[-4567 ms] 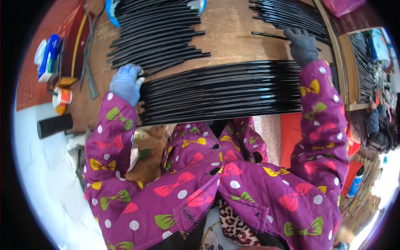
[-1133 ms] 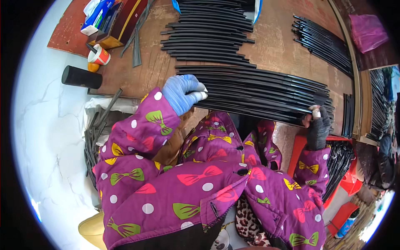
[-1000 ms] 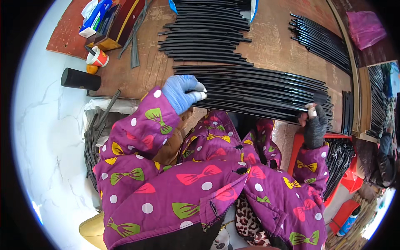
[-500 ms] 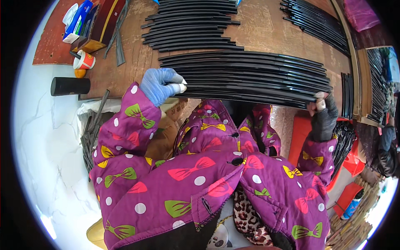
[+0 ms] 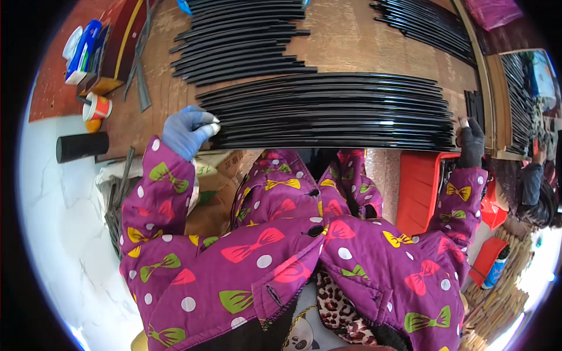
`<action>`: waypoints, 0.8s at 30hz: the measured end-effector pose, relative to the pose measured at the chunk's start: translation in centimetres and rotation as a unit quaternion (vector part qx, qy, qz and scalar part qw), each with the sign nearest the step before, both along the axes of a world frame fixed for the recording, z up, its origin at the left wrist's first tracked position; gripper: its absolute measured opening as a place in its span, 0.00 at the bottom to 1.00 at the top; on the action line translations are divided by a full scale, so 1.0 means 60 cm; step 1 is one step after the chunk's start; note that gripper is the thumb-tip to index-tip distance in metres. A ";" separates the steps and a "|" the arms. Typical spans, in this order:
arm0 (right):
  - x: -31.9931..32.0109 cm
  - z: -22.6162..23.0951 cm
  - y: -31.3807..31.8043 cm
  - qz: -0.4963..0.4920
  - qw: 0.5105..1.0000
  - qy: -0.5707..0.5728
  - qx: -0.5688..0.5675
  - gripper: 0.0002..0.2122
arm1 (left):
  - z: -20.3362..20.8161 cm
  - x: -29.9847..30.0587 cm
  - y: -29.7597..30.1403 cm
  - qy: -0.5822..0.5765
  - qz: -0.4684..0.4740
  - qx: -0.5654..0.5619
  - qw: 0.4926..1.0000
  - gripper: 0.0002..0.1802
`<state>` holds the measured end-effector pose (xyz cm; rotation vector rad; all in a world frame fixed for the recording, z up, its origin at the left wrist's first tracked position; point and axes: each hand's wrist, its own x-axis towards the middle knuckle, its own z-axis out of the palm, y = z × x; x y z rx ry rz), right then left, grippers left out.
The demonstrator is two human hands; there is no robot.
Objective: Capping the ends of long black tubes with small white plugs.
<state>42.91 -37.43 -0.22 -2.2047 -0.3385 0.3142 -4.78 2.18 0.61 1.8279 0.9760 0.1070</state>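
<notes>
Currently, we note black rods laid side by side along near edge of tabletop; left hand at their left ends, right hand beside right ends; hands well apart; whether either grips, we cannot tell.

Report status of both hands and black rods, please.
Left grip at left ends of black rods; right grip near right ends. Rods side by side on table, nothing across them. Another rod pile beyond.
</notes>
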 end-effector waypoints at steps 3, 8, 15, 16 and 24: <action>-0.048 0.047 0.072 0.086 0.961 -0.222 -0.143 0.08 | -0.008 0.006 0.003 0.011 0.000 0.030 1.000 0.06; -0.021 0.053 0.201 0.129 0.895 -0.285 -0.318 0.11 | -0.002 0.047 0.008 0.029 -0.083 0.253 0.963 0.07; 0.091 0.027 0.296 0.117 0.845 -0.288 -0.436 0.19 | -0.016 0.133 0.035 0.081 -0.192 0.420 0.883 0.15; 0.095 0.024 0.306 0.136 0.821 -0.302 -0.465 0.20 | -0.017 0.133 0.034 0.088 -0.188 0.419 0.884 0.15; 0.009 0.065 0.329 0.296 0.675 -0.430 -0.522 0.17 | 0.003 0.131 0.035 0.156 -0.180 0.348 0.907 0.14</action>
